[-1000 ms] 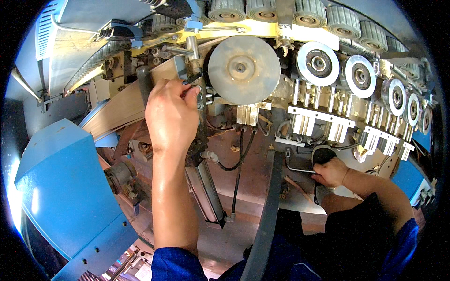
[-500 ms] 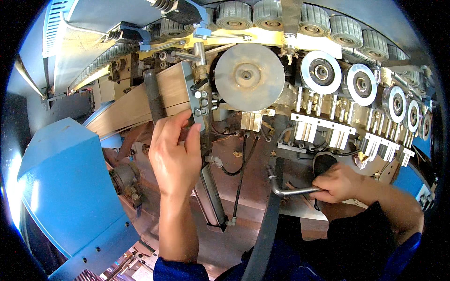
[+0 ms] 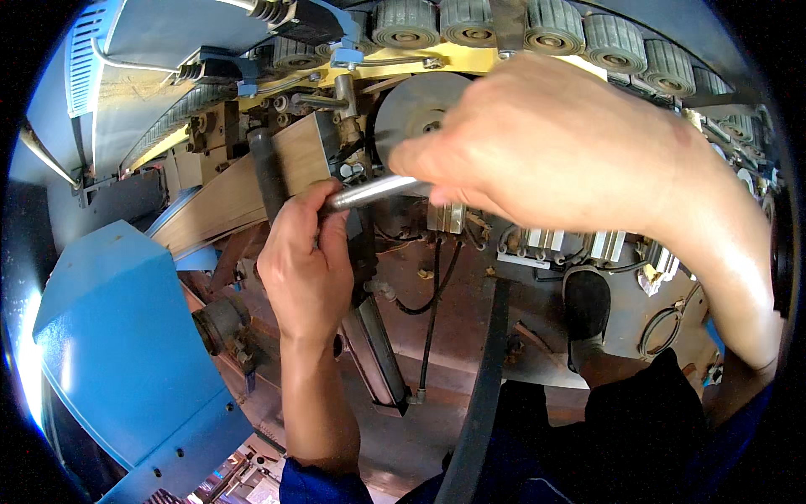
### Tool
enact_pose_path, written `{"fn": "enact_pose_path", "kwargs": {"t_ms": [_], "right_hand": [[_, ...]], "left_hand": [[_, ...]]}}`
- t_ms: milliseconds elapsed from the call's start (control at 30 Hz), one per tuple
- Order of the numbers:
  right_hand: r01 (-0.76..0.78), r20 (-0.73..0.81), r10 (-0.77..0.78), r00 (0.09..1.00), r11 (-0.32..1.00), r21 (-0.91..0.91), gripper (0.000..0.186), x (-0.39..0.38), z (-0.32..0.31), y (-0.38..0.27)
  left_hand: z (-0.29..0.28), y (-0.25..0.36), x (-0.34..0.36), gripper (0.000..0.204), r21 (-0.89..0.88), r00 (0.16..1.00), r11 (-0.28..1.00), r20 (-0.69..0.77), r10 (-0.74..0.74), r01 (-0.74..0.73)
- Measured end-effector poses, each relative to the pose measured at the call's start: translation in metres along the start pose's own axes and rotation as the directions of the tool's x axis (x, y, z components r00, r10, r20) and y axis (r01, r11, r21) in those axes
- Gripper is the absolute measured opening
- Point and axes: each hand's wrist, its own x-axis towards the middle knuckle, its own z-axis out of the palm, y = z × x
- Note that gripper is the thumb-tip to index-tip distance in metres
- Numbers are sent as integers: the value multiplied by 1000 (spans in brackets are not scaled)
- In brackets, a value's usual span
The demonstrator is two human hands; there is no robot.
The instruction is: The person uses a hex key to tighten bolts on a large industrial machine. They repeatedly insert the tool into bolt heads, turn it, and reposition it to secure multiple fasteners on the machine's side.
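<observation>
My right hand (image 3: 546, 151) reaches across from the right, its fingers closed around a shiny L-shaped socket wrench (image 3: 374, 191). Part of the wrench is hidden inside that hand. At the wrench's near end, the thumb and forefinger of my left hand (image 3: 304, 273) pinch around the metal. The wrench end lies just below the hex bolts (image 3: 349, 170) on a metal bracket; whether it touches one, I cannot tell. Behind my right hand, a large grey disc (image 3: 405, 107) is partly covered. A black cylindrical handle (image 3: 267, 168) stands beside my left fingertips, in front of a light wooden board (image 3: 210, 197).
Ribbed black rollers (image 3: 405, 25) line the top of the machine. A blue housing (image 3: 117, 336) fills the left side. Below the bracket are a pneumatic cylinder (image 3: 378, 353) and black hoses (image 3: 432, 311). A dark bar (image 3: 483, 378) rises between me and the machine; my shoe (image 3: 586, 302) is at right.
My right hand has swung up and left, carrying the wrench from beside my shoe to the bolts. My left hand, open before, now closes on the wrench end.
</observation>
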Motion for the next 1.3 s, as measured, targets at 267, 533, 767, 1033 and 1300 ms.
{"fn": "enact_pose_path", "kwargs": {"t_ms": [267, 533, 767, 1033, 1300], "right_hand": [[-110, -74, 102, 992, 986, -128, 19, 8, 19, 7], [-206, 33, 204, 978, 977, 49, 25, -15, 43, -17], [-210, 124, 206, 971, 977, 27, 28, -7, 37, -19], [-386, 37, 505, 862, 608, 694, 27, -17, 86, -92], [-337, 185, 560, 808, 180, 924, 23, 8, 121, -128]], "left_hand": [[6, 1, 4, 21, 61, 999, 997, 4, -40, 39], [1, -2, 13, 24, 124, 991, 985, 71, 109, -118], [4, -6, 9, 27, 93, 997, 994, 65, 46, -52], [4, -18, 12, 31, -4, 983, 987, 85, 160, -161], [6, -23, 14, 30, -14, 970, 975, 99, 223, -223]]}}
